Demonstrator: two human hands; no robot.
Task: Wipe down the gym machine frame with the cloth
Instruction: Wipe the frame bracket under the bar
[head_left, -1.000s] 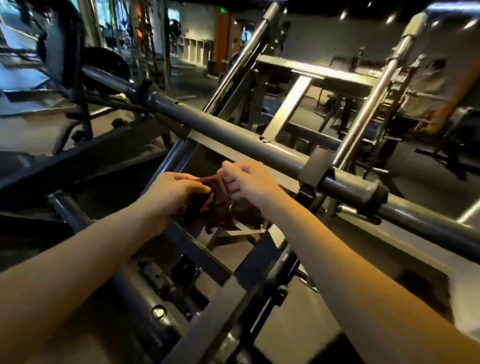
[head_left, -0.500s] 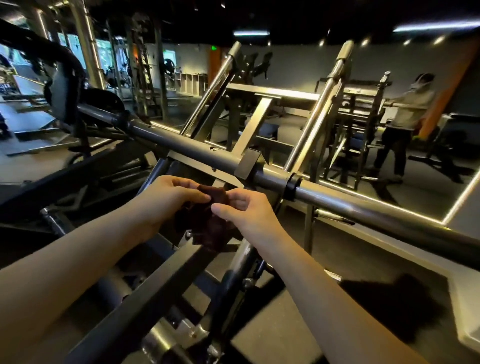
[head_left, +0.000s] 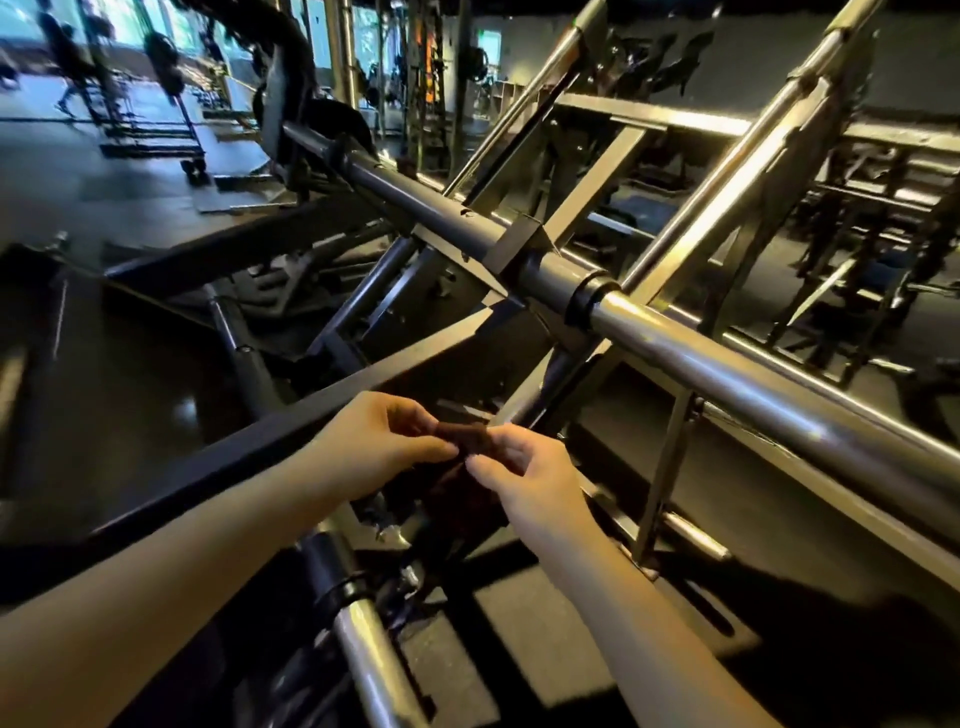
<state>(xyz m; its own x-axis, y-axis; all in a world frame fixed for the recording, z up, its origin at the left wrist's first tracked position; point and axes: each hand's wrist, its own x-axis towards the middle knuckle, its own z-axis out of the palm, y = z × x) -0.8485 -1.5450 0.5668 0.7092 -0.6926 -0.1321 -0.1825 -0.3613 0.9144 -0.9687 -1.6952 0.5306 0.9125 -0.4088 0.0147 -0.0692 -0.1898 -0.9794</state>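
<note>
A small dark brown cloth (head_left: 467, 441) hangs between both hands in the lower middle of the head view. My left hand (head_left: 379, 447) pinches its upper left edge with thumb and fingers. My right hand (head_left: 524, 478) pinches its right side, and the rest of the cloth droops below into shadow. The gym machine frame (head_left: 701, 353) is a thick steel cross bar that runs from upper left to right, just beyond and above the hands. A flat dark beam (head_left: 291, 415) of the frame passes under my left wrist. Neither hand touches the frame.
Two slanted chrome guide rails (head_left: 737, 171) rise behind the cross bar. A lower chrome tube (head_left: 363, 654) with a black collar sits under my forearms. More machines stand at the back right, and racks with people stand far off at the upper left. Dark floor lies to the left.
The view has swung left and tilted, so the cross bar now sits higher and farther from the hands. Both hands have kept hold of the cloth and drawn it down and back.
</note>
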